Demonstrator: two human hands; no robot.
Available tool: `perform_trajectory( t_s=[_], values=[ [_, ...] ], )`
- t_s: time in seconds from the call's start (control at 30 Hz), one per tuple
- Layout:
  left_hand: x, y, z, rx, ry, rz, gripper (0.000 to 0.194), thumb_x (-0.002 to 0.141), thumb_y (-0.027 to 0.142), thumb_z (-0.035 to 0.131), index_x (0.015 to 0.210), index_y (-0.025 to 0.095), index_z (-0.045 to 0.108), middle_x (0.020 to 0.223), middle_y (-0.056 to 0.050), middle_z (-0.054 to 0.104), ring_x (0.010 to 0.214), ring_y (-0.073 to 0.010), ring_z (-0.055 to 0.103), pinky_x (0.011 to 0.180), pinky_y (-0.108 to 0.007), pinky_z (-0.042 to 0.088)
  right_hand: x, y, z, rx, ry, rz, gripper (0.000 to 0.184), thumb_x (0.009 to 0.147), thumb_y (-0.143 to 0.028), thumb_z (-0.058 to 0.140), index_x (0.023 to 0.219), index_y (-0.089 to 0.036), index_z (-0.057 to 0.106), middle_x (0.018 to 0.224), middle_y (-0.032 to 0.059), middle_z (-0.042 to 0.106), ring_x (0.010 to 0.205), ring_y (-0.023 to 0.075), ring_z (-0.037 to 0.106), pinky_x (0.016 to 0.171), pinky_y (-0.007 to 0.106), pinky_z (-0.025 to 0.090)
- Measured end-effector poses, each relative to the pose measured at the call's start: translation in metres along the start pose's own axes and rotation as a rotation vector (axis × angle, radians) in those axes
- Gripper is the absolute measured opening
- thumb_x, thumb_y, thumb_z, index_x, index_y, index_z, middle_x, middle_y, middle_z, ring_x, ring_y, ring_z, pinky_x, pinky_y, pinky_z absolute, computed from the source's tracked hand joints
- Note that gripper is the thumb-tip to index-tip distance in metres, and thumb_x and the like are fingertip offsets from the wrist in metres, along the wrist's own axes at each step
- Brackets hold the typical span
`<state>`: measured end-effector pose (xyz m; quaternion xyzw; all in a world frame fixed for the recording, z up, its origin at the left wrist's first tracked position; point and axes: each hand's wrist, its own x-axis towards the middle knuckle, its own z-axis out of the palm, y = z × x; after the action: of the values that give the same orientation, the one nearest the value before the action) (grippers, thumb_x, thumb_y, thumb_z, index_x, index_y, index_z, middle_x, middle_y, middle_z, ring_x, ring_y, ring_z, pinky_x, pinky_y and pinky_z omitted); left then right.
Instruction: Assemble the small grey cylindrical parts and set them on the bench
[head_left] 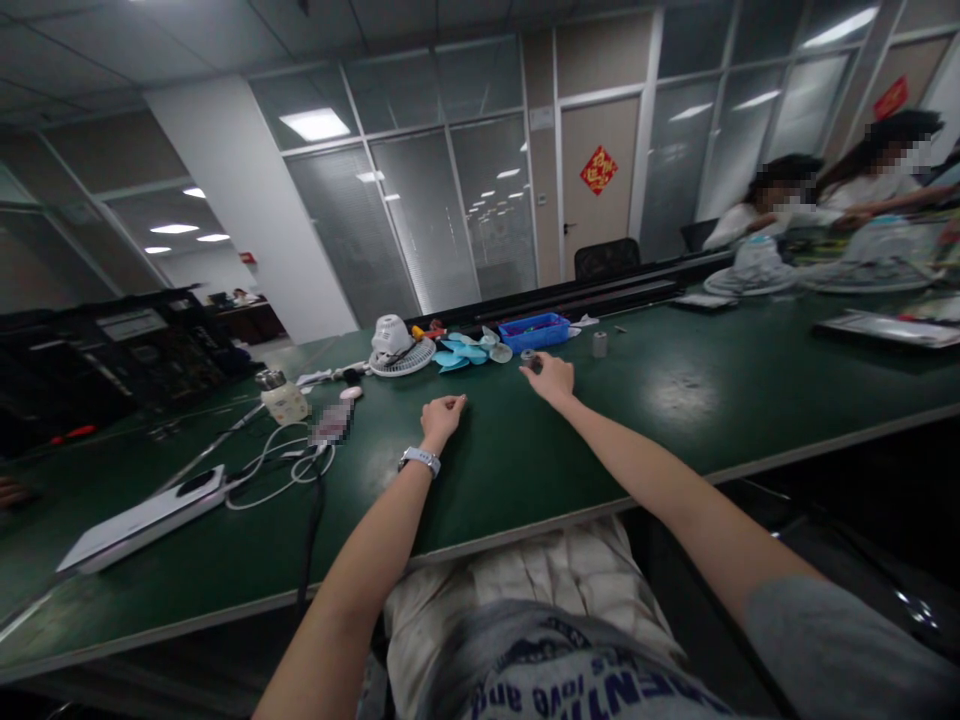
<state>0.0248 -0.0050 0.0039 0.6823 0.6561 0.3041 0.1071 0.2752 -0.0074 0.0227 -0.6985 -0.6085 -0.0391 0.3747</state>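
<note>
My right hand (553,379) reaches over the green table, thumb and fingers closed around a small grey metal cylinder (528,356). A similar grey cylinder (599,345) stands upright on the table to the right of that hand. Lower and to the left, my left hand (441,418), with a watch on its wrist, rests near the tabletop with its fingers curled together; whether anything is in them is hidden. Beyond the hands lie light-blue fan blades (463,352) and a blue bin (535,333) with small parts inside.
A white fan housing with its grille (397,350) sits at the back left. Nearer on the left are a patterned bottle (283,398), white cables (274,468) and a white phone-like device (146,515). Two people sit at the far right beside more fan parts (754,268).
</note>
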Motion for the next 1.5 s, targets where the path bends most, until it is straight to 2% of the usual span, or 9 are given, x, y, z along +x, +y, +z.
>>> perform_trajectory(
  t_s=[0.17, 0.27, 0.43, 0.57, 0.77, 0.9, 1.03, 1.27, 1.5],
  values=[
    [0.002, -0.003, 0.003, -0.06, 0.068, -0.005, 0.032, 0.089, 0.042, 0.05, 0.106, 0.025, 0.072, 0.103, -0.008, 0.073, 0.097, -0.0237, 0.064, 0.081, -0.032, 0.047, 0.02, 0.066, -0.019, -0.152, 0.046, 0.231, 0.038, 0.085, -0.044, 0.06, 0.111, -0.016, 0.063, 0.102, 0.0156, 0.068, 0.103, 0.0279, 0.06, 0.091, 0.042, 0.037],
    [0.003, -0.003, 0.004, -0.079, 0.078, -0.022, 0.03, 0.089, 0.037, 0.049, 0.105, 0.025, 0.07, 0.103, -0.008, 0.072, 0.097, -0.0233, 0.065, 0.082, -0.033, 0.047, 0.024, 0.082, -0.019, -0.131, 0.031, 0.373, 0.04, 0.084, -0.047, 0.06, 0.105, -0.014, 0.063, 0.101, 0.0177, 0.067, 0.101, 0.0292, 0.061, 0.089, 0.044, 0.038],
    [0.003, -0.003, 0.005, -0.141, 0.118, -0.054, 0.028, 0.089, 0.03, 0.046, 0.107, 0.022, 0.066, 0.099, -0.008, 0.072, 0.094, -0.0224, 0.065, 0.083, -0.033, 0.046, 0.02, 0.069, -0.017, -0.111, 0.106, 0.364, 0.06, 0.077, -0.041, 0.067, 0.126, -0.012, 0.048, 0.12, 0.0218, 0.059, 0.113, 0.0329, 0.052, 0.094, 0.047, 0.035],
    [0.005, -0.004, 0.006, -0.185, 0.172, -0.1, 0.027, 0.088, 0.026, 0.046, 0.108, 0.02, 0.063, 0.096, -0.009, 0.072, 0.091, -0.0222, 0.066, 0.081, -0.032, 0.047, 0.006, 0.034, -0.02, -0.126, 0.27, 0.078, 0.066, 0.083, -0.03, 0.059, 0.139, -0.008, 0.034, 0.14, 0.0243, 0.042, 0.127, 0.0336, 0.038, 0.103, 0.048, 0.026],
    [0.005, -0.005, 0.005, -0.19, 0.207, -0.094, 0.025, 0.086, 0.023, 0.046, 0.106, 0.019, 0.061, 0.095, -0.01, 0.072, 0.092, -0.0227, 0.066, 0.083, -0.032, 0.046, -0.036, -0.041, 0.01, 0.023, -0.188, -0.578, 0.05, 0.092, -0.043, 0.048, 0.138, -0.023, 0.048, 0.149, 0.0119, 0.039, 0.135, 0.0273, 0.034, 0.109, 0.044, 0.026],
    [0.004, -0.004, 0.004, -0.182, 0.216, -0.084, 0.024, 0.086, 0.023, 0.046, 0.104, 0.02, 0.062, 0.097, -0.009, 0.072, 0.093, -0.0221, 0.066, 0.083, -0.031, 0.046, -0.054, -0.072, 0.03, 0.053, -0.492, -0.639, 0.05, 0.093, -0.053, 0.044, 0.136, -0.028, 0.054, 0.154, 0.0083, 0.031, 0.143, 0.0282, 0.024, 0.112, 0.047, 0.023],
    [0.004, -0.003, 0.005, -0.175, 0.208, -0.086, 0.024, 0.085, 0.023, 0.047, 0.104, 0.02, 0.062, 0.097, -0.009, 0.072, 0.093, -0.0226, 0.066, 0.082, -0.031, 0.046, -0.054, -0.075, 0.035, 0.074, -0.588, -0.625, 0.044, 0.095, -0.049, 0.042, 0.133, -0.03, 0.056, 0.149, 0.005, 0.04, 0.141, 0.0282, 0.029, 0.112, 0.05, 0.025],
    [0.004, -0.003, 0.005, -0.181, 0.198, -0.091, 0.024, 0.084, 0.022, 0.047, 0.102, 0.021, 0.063, 0.095, -0.008, 0.071, 0.093, -0.0226, 0.065, 0.083, -0.032, 0.046, -0.045, -0.063, 0.032, 0.134, -0.464, -0.637, 0.03, 0.093, -0.03, 0.052, 0.119, -0.028, 0.067, 0.128, 0.0021, 0.063, 0.125, 0.0224, 0.051, 0.105, 0.041, 0.038],
    [0.002, -0.002, 0.004, -0.184, 0.182, -0.084, 0.023, 0.084, 0.022, 0.049, 0.102, 0.02, 0.063, 0.097, -0.008, 0.072, 0.093, -0.0222, 0.065, 0.082, -0.031, 0.046, -0.01, -0.02, 0.0, 0.099, -0.151, -0.288, 0.029, 0.091, -0.028, 0.052, 0.111, -0.024, 0.072, 0.109, 0.004, 0.072, 0.099, 0.0219, 0.064, 0.09, 0.033, 0.047]
  ],
)
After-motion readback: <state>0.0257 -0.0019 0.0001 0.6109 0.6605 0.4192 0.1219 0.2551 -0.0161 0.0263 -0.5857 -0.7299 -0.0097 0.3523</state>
